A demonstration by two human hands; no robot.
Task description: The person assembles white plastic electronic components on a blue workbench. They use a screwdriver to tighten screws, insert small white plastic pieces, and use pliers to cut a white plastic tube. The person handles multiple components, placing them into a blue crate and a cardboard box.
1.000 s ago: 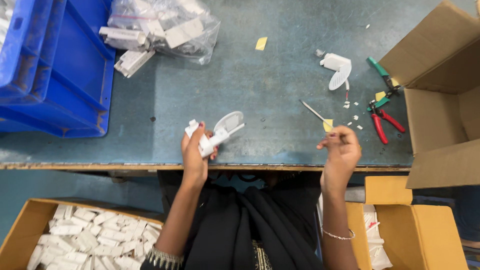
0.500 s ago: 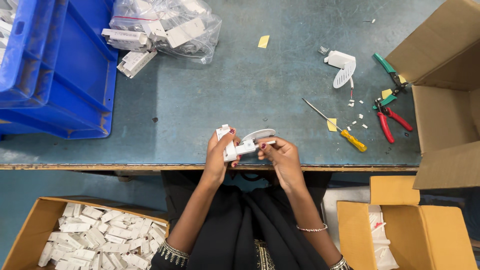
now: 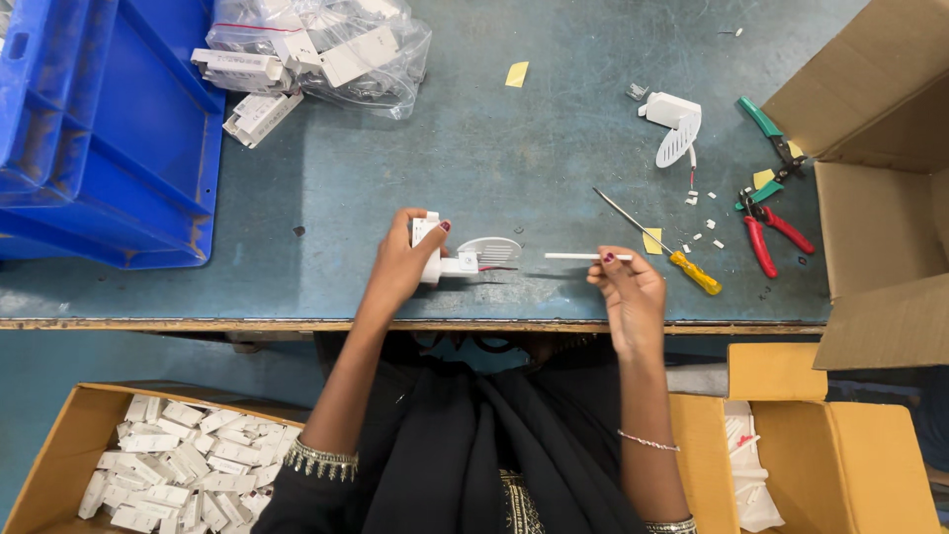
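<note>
- My left hand (image 3: 400, 265) holds a white plastic device (image 3: 457, 259) just above the blue-green desk (image 3: 474, 168); my fingers are closed around its blocky end, and its oval slotted head points to the right.
- My right hand (image 3: 625, 287) pinches a thin white rod (image 3: 573, 257) between thumb and forefinger; the rod lies level, and its free end points at the device, a little apart from it.
- Just beside my right hand lies a screwdriver with yellow handle (image 3: 664, 247), on top of a small yellow paper slip (image 3: 652, 240); further right lie red-handled pliers (image 3: 766, 235) and green-handled cutters (image 3: 769, 138), with small white bits scattered between them.
- A second white device of the same kind (image 3: 672, 124) lies at the far side of the desk, well apart from my hands.
- On the far left stand blue plastic crates (image 3: 99, 138); beside them lies a clear plastic bag of white parts (image 3: 326, 49).
- An open cardboard box (image 3: 880, 188) stands on the right of the desk; below the desk edge, a carton with many white pieces (image 3: 168, 465) is at my left, and another yellow-brown carton (image 3: 820, 445) is at my right.
</note>
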